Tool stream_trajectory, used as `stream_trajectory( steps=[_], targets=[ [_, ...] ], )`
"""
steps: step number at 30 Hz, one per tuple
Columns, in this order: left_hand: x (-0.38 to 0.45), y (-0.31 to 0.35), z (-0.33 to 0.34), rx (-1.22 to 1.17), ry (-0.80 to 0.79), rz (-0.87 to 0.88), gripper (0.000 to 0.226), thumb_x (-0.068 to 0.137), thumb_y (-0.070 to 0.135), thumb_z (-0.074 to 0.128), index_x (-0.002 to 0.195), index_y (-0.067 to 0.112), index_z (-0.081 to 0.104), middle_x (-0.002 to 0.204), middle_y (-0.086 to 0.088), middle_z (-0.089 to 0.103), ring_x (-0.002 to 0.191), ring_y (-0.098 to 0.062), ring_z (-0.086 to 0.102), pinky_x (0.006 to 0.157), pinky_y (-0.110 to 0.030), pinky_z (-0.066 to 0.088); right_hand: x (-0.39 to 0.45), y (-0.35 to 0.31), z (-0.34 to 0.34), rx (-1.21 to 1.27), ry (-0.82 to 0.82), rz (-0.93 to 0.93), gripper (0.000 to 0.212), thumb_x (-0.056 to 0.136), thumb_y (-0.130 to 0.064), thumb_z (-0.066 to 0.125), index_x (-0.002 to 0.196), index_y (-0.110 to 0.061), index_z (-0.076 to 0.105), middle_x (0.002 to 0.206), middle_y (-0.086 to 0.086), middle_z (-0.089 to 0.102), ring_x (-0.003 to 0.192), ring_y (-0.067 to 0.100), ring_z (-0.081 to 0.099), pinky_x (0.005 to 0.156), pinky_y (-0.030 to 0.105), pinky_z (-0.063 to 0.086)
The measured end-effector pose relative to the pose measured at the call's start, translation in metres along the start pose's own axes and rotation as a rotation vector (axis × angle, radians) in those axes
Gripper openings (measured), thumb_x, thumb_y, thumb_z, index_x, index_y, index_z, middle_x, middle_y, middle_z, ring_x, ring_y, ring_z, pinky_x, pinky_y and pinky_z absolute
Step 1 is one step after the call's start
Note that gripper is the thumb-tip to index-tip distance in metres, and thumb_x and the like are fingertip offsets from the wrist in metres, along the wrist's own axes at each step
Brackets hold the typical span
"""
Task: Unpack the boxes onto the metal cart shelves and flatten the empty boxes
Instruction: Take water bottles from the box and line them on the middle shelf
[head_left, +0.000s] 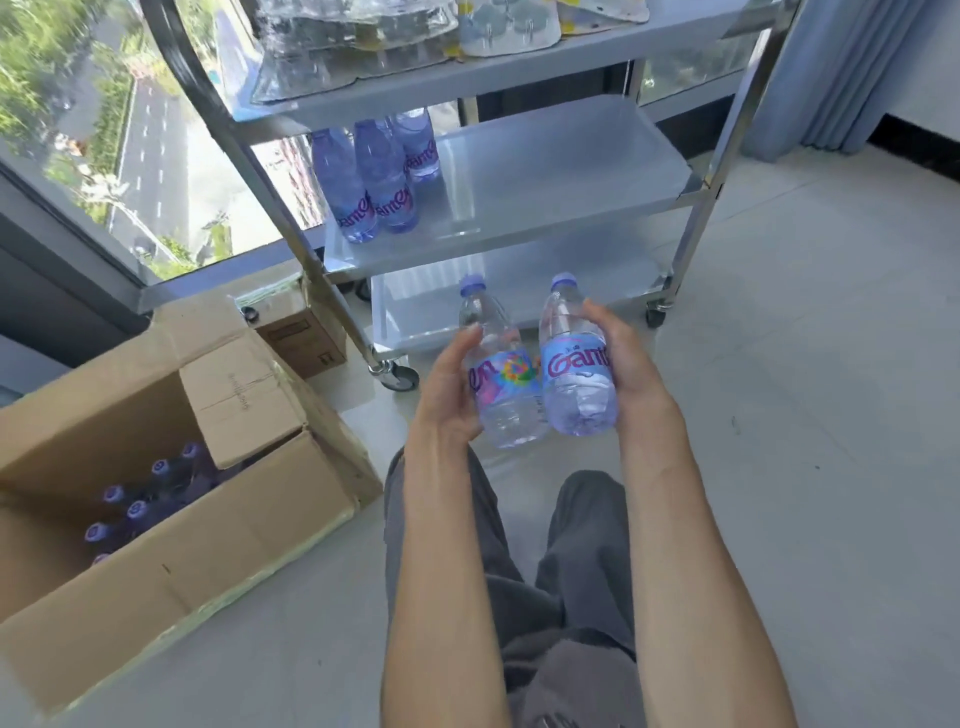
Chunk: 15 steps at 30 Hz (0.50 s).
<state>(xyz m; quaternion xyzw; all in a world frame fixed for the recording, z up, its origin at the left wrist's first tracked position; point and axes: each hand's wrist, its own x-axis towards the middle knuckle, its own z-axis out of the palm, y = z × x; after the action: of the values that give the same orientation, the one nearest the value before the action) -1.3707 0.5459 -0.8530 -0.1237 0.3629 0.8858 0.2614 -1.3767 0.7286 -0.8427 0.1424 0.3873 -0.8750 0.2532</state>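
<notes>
Left hand (451, 379), at centre frame, holds a clear plastic water bottle with a lilac cap and multicoloured label (498, 369), its fingers mostly hidden behind the bottle; the right hand (621, 358) grips a second clear bottle with a lilac cap and blue label (574, 358), the fingers wrapped behind it so only the palm edge and fingertips show. Both bottles are upright, side by side and touching or nearly so; which, cannot be told. At 12 o'clock stands the three-tier metal cart on castors (519, 218): its middle shelf carries three purple-tinted bottles (374, 176) at the left end, their caps hidden by the shelf above. Clear plastic packets (363, 36) on the top shelf are cut off by the frame edge and hard to identify. At 8 o'clock lies an open brown cardboard box (218, 519), partly cropped, with several lilac bottle caps (136, 512) visible in shadow inside. A smaller brown carton (301, 338) sits behind it, partly hidden by the cart's leg. Grey trouser legs (571, 545) occupy 6 o'clock.
</notes>
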Motion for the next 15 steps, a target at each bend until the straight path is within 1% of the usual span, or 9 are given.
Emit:
stream_trajectory(
  steps=[1,3,5,6,8,10,12,13,15],
  targets=[
    [-0.004,-0.001,0.000,0.027,0.044,0.003,0.037,0.092,0.039,0.058,0.102,0.004,0.067,0.094,-0.015,0.064,0.087,-0.030,0.064,0.085,-0.041,0.054,0.001,0.001,0.002,-0.001,0.020,-0.018,0.033,0.079,-0.042,0.070,0.072,-0.009,0.070,0.065,0.009,0.062,0.054,0.023,0.063,0.055,0.029,0.054],
    [-0.011,0.003,-0.001,0.069,0.123,0.007,0.048,0.088,0.045,0.059,0.110,0.003,0.056,0.091,-0.015,0.057,0.081,-0.028,0.058,0.077,-0.038,0.051,0.003,0.004,0.004,-0.005,0.048,-0.042,0.034,0.080,-0.043,0.070,0.082,-0.009,0.065,0.067,0.008,0.061,0.055,0.022,0.061,0.055,0.028,0.054],
    [-0.017,0.009,-0.002,0.054,0.159,0.029,0.055,0.080,0.045,0.057,0.114,0.003,0.050,0.091,-0.017,0.053,0.079,-0.029,0.054,0.072,-0.037,0.048,0.004,0.004,0.005,-0.056,0.039,-0.024,0.040,0.075,-0.046,0.073,0.089,-0.009,0.063,0.071,0.008,0.061,0.059,0.021,0.061,0.057,0.028,0.053],
    [-0.018,0.010,-0.004,0.037,0.171,0.043,0.056,0.077,0.042,0.054,0.114,0.001,0.049,0.092,-0.017,0.052,0.079,-0.031,0.054,0.072,-0.036,0.047,0.003,0.004,0.004,-0.081,0.033,-0.024,0.041,0.077,-0.046,0.072,0.093,-0.009,0.063,0.075,0.008,0.062,0.062,0.021,0.061,0.059,0.029,0.053],
    [-0.019,0.013,-0.007,0.041,0.191,0.060,0.052,0.081,0.037,0.046,0.113,-0.004,0.052,0.091,-0.018,0.054,0.077,-0.031,0.055,0.070,-0.034,0.050,0.003,0.003,0.004,-0.116,0.042,-0.060,0.044,0.081,-0.043,0.071,0.104,-0.007,0.063,0.086,0.011,0.063,0.069,0.023,0.062,0.063,0.032,0.054],
    [-0.018,0.017,-0.010,0.084,0.197,0.059,0.046,0.086,0.034,0.045,0.100,-0.006,0.063,0.084,-0.018,0.060,0.070,-0.030,0.061,0.065,-0.032,0.054,0.002,0.001,0.006,-0.137,0.072,-0.085,0.052,0.077,-0.041,0.075,0.111,-0.005,0.061,0.093,0.015,0.062,0.072,0.026,0.062,0.066,0.035,0.053],
    [-0.017,0.022,-0.010,0.137,0.194,0.067,0.041,0.088,0.032,0.048,0.088,-0.001,0.072,0.079,-0.017,0.067,0.065,-0.028,0.067,0.061,-0.031,0.058,0.001,-0.002,0.008,-0.152,0.089,-0.086,0.057,0.074,-0.042,0.078,0.114,-0.005,0.062,0.096,0.016,0.062,0.073,0.027,0.062,0.068,0.036,0.053],
    [-0.016,0.024,-0.010,0.165,0.193,0.085,0.037,0.089,0.031,0.051,0.086,0.002,0.074,0.080,-0.017,0.070,0.066,-0.028,0.069,0.061,-0.032,0.058,0.001,-0.003,0.009,-0.158,0.095,-0.086,0.057,0.073,-0.041,0.079,0.115,-0.005,0.062,0.097,0.017,0.062,0.074,0.028,0.063,0.069,0.037,0.053],
    [-0.013,0.026,-0.012,0.274,0.238,0.156,0.029,0.087,0.029,0.058,0.079,0.012,0.079,0.084,-0.016,0.073,0.068,-0.028,0.070,0.066,-0.033,0.058,0.001,-0.007,0.012,-0.174,0.103,-0.113,0.055,0.073,-0.036,0.080,0.115,-0.004,0.063,0.101,0.020,0.064,0.078,0.030,0.064,0.074,0.040,0.054]
  ],
)
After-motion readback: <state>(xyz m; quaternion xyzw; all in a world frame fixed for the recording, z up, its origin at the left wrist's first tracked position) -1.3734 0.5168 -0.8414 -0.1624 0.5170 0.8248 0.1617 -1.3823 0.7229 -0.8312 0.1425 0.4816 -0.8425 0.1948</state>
